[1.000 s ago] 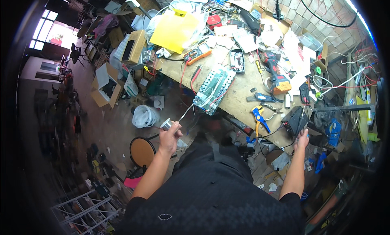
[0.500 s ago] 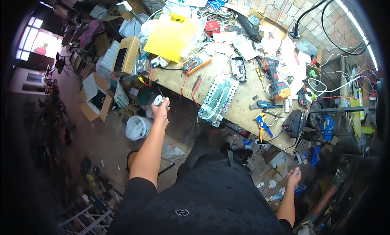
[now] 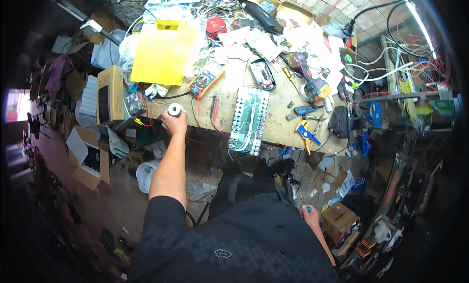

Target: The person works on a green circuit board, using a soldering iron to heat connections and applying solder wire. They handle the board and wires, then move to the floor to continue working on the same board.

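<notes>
A small spool with a white round end (image 3: 175,109) and a dark centre hole is gripped in my left hand (image 3: 174,123), by the workbench's near left edge. My right hand (image 3: 311,215) hangs low at my side, curled around a small blue object (image 3: 309,210) whose kind I cannot make out. On the bench in front of me lies a long battery pack (image 3: 249,120) with rows of round cells and green sides. An orange multimeter (image 3: 206,79) lies beyond the left hand, with red and black probes (image 3: 215,107) beside it.
Yellow-and-blue wire strippers (image 3: 308,132), a black pouch (image 3: 339,121) and a cordless drill (image 3: 312,82) lie on the right of the bench (image 3: 281,117). A yellow sheet (image 3: 161,55) covers its far left. Cardboard boxes (image 3: 90,161) and scraps litter the floor.
My left hand has brought the spool to the bench edge, its white end now facing up. My right hand has come in closer to my body. The view has shifted.
</notes>
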Available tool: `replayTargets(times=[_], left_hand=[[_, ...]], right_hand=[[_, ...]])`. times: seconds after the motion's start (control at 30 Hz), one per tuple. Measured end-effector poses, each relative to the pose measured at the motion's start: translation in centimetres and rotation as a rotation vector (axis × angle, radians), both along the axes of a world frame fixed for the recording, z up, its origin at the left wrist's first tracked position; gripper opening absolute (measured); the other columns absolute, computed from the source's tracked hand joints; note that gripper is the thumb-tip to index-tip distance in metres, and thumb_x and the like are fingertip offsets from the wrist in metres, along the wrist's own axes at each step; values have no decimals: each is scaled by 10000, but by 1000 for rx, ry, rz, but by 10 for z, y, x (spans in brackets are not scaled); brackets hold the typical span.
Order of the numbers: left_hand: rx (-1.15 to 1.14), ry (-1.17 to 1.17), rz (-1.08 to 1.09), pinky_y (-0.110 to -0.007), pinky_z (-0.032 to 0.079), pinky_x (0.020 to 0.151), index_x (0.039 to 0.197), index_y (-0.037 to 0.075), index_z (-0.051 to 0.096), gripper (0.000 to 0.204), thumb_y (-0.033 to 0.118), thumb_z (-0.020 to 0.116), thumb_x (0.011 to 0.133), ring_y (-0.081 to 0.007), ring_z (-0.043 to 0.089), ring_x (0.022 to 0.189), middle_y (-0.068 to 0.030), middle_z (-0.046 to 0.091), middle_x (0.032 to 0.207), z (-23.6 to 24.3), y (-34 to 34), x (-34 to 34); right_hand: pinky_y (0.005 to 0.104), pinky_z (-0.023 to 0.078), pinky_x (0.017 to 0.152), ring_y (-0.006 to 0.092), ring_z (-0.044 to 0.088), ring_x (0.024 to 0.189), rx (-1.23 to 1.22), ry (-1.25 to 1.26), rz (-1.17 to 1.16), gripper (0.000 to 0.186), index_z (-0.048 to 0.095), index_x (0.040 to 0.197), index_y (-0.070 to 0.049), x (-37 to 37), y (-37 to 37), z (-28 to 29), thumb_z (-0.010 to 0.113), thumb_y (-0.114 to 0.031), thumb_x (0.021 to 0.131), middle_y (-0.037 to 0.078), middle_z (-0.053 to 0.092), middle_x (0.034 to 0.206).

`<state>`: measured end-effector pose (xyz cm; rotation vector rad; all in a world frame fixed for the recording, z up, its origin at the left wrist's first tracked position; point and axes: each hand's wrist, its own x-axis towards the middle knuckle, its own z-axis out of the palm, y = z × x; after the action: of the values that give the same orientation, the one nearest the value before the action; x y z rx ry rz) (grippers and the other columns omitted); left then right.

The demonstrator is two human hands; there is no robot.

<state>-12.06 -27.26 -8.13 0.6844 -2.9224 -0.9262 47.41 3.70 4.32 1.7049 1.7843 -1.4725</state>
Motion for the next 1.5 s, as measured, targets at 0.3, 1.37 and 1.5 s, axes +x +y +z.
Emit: replayTargets(times=[0.3,1.37,1.5], left_hand=[[276,130,-153,-432,440,1076,1421,-70,383,742,175,780,845,-374,510,1260,-264,403,1445,-20,-66,75],[769,-505,-478,-246,516,671,1263,25,597,437,277,743,937,-102,647,814,-44,679,1034,42,51,140],[778,-565,-437,-230,500,647,1201,40,628,380,271,757,928,-88,641,781,-23,673,980,50,39,148]], right_hand=[[331,503,644,143,617,717,-11,-69,222,204,730,931,-20,-18,-38,0,701,-222,929,45,683,776],[318,561,758,153,675,826,-705,-69,-298,312,700,1130,36,-10,-42,-1,619,-243,1014,80,733,1017],[301,573,759,160,686,850,-733,83,-211,273,664,1209,26,-24,-32,56,608,-149,1007,86,723,1058]])
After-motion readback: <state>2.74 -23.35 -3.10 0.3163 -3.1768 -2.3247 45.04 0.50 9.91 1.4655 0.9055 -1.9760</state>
